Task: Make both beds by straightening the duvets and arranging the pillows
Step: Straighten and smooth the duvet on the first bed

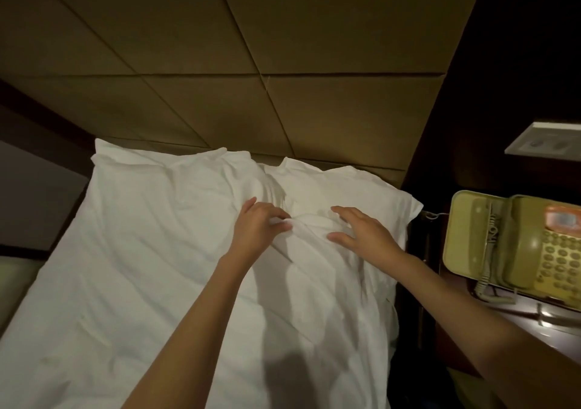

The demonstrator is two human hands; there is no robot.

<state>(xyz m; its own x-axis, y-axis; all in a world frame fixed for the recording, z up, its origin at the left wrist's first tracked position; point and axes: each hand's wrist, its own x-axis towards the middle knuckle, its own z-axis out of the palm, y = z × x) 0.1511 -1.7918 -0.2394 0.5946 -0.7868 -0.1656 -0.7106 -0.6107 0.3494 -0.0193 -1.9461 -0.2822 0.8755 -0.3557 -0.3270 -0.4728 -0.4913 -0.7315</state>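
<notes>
Head of one bed in view; only this bed was visible, the second was out of frame. The duvet [163, 282] lay white and creased over the mattress, reaching up to two pillows [176, 179] set side by side against the padded headboard [251, 62]. The left hand [254, 229] was pinched shut on a small ridge of duvet cloth just below the gap between the pillows; the right hand [361, 229] lay beside it, fingers spread and flat on the fabric, holding nothing. Hands close together but not touching. Judgement: the duvet looked light, soft and limp, bunching wherever it was pinched, so a mid-panel pinch would only drag a local fold. Better purchase was likely at the top hem or corners, pulled taut with both hands well apart. The cotton cover appeared matte, not slippery; no fragility concern. A telephone [522, 248] sat on the nightstand [509, 317] just right of the bed, near the right forearm.
</notes>
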